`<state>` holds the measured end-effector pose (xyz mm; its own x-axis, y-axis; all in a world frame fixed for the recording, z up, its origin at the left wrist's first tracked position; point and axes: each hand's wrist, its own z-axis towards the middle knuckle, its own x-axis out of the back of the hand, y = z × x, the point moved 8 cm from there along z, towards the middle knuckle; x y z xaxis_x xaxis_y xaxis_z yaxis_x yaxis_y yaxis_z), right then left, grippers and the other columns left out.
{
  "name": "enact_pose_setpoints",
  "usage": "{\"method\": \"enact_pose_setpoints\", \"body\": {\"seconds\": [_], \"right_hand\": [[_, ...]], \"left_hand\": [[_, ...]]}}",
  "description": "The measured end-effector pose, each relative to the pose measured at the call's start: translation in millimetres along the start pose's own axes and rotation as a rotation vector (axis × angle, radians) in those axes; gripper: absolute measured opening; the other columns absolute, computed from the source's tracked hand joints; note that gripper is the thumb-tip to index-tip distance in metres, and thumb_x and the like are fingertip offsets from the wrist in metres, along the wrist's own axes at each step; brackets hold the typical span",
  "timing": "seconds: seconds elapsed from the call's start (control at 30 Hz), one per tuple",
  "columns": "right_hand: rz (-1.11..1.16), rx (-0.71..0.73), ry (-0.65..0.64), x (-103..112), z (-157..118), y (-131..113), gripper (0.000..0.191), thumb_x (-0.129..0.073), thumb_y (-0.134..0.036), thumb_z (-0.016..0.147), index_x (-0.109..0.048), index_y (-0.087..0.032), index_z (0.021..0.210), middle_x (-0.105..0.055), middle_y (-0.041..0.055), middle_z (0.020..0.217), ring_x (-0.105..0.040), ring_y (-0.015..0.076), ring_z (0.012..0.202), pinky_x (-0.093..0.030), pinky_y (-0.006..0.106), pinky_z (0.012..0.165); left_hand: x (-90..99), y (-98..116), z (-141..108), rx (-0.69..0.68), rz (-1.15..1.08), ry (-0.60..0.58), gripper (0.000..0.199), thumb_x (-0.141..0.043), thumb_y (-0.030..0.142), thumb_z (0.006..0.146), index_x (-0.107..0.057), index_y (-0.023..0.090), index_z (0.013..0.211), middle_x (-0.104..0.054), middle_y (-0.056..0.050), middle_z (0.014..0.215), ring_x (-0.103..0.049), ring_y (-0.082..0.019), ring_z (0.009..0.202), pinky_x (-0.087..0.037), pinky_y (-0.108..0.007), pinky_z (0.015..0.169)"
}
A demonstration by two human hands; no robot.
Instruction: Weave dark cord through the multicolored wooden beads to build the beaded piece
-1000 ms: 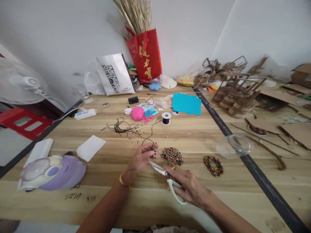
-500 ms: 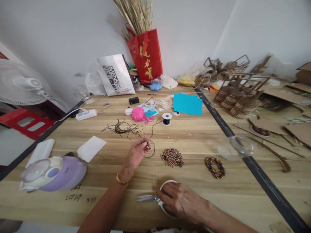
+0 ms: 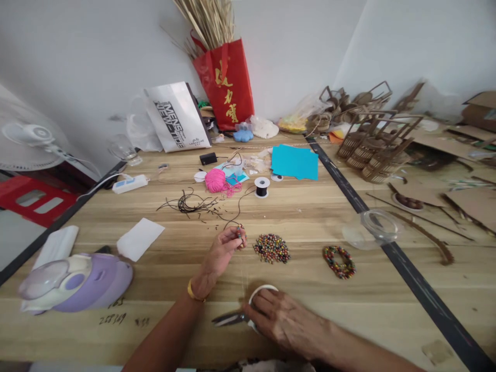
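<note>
With the bead pile [image 3: 272, 248] as the clock's centre, the left hand [image 3: 217, 254] is at 9 o'clock, thumb and fingers pinching a beaded strand [image 3: 241, 237], which sits just beside the pile; the right hand [image 3: 284, 321] is at 6 o'clock, palm down, its fingers bent round the white handle of the scissors [image 3: 229, 319]; their blades point to 9 o'clock, and whether they touch the table [image 3: 325, 320] I cannot tell.

A finished-looking loop of beads [image 3: 339, 262] lies at 3 o'clock, apart from the pile; the spool [image 3: 262, 187] stands at 12 o'clock, its black cord [image 3: 239, 206] running down towards the left fingertips; loose cords [image 3: 188, 204] lie tangled at 10 o'clock; the pink yarn [image 3: 215, 180] is beyond them, between 10 and 11; blue sheets [image 3: 294, 162] lie towards 1 o'clock; a clear tub [image 3: 372, 228] is near 3 o'clock, beyond the loop.
</note>
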<state>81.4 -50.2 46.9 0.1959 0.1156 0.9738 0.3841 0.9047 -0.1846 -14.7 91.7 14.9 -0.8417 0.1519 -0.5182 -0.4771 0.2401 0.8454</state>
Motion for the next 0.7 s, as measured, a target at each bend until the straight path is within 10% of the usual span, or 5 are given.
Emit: {"method": "enact_pose_setpoints", "body": {"seconds": [0.7], "right_hand": [[-0.011,-0.036,-0.007,-7.4,-3.1,2.6,0.043,-0.054,-0.012,0.088,-0.042,-0.008,0.129,-0.061,0.0097,0.094,-0.055,0.0206,0.087,-0.042,0.031,0.069]], "left_hand": [[-18.9,-9.9,-10.6,0.081,0.086,-0.057,0.028,-0.081,0.016,0.057,-0.075,0.013,0.085,-0.071,-0.005,0.074,-0.064,-0.015,0.067,-0.048,-0.026,0.068]]}}
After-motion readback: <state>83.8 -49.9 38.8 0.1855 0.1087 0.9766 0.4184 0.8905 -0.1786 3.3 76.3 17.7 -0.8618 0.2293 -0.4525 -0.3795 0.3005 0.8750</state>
